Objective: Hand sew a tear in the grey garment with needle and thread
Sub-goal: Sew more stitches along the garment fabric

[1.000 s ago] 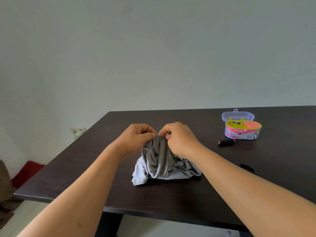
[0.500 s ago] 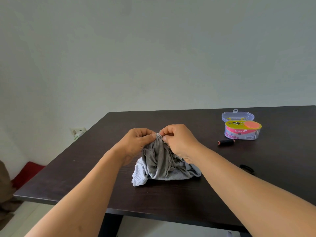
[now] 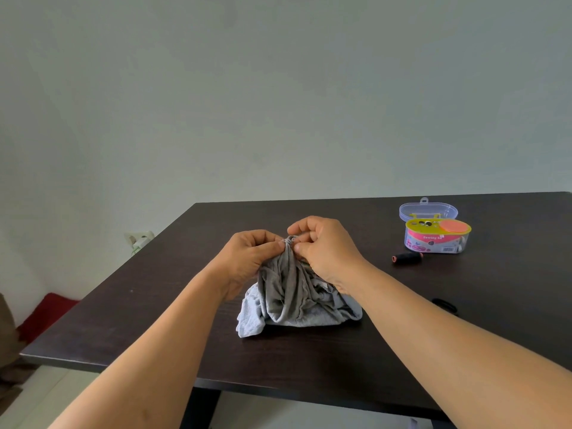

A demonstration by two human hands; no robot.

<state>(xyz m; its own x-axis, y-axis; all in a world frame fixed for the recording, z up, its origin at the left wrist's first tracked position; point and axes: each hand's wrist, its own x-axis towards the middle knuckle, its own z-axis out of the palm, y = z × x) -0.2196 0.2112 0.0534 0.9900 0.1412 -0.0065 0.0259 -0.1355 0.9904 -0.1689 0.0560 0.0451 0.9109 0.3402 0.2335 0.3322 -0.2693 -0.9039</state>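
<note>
Both your hands pinch the grey garment (image 3: 297,292) at its bunched top, left hand (image 3: 250,258) and right hand (image 3: 325,249) nearly touching; its lower folds rest on the counter (image 3: 154,320). Needle perhaps there, too small to tell.

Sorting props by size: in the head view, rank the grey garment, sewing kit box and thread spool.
1. grey garment, though nearest the camera
2. sewing kit box
3. thread spool
</note>
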